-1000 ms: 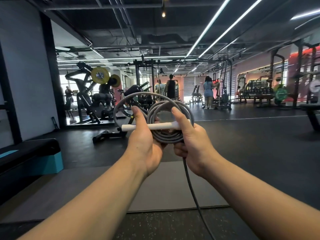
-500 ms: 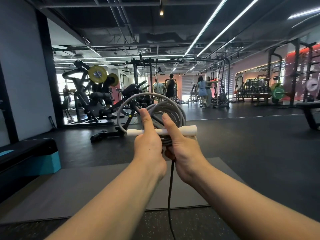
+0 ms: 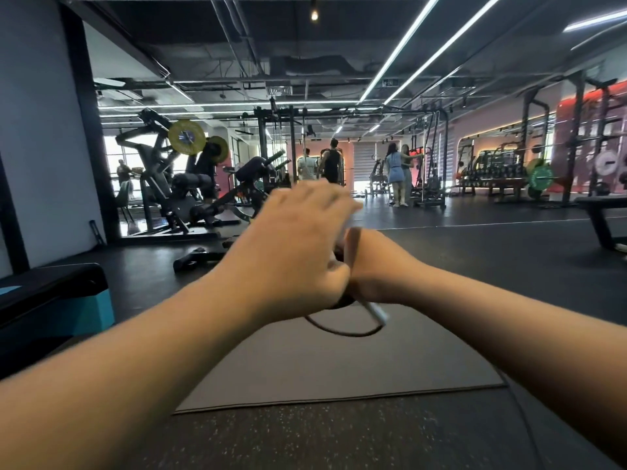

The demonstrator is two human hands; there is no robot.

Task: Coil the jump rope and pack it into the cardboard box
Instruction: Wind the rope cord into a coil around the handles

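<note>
My left hand (image 3: 291, 252) lies back-up over the coiled grey jump rope, hiding most of it. Its fingers reach to the right and are blurred, so its grip does not show. My right hand (image 3: 376, 266) sits just behind and to the right, thumb upright against the coil, holding the bundle. Below the hands hangs one dark loop of the jump rope (image 3: 339, 331). A white handle (image 3: 377, 312) dangles at the loop's right end. A second white blur shows by my right thumb. No cardboard box is in view.
A grey floor mat (image 3: 339, 368) lies under my hands on dark rubber flooring. A black and teal bench (image 3: 54, 307) stands at the left. Weight machines (image 3: 176, 184) and racks (image 3: 576, 157) line the back, with several people standing far off.
My left hand has turned back-up and swept over the coil, covering it. The white handle that lay across the coil now hangs below, and a rope loop has dropped under the hands.
</note>
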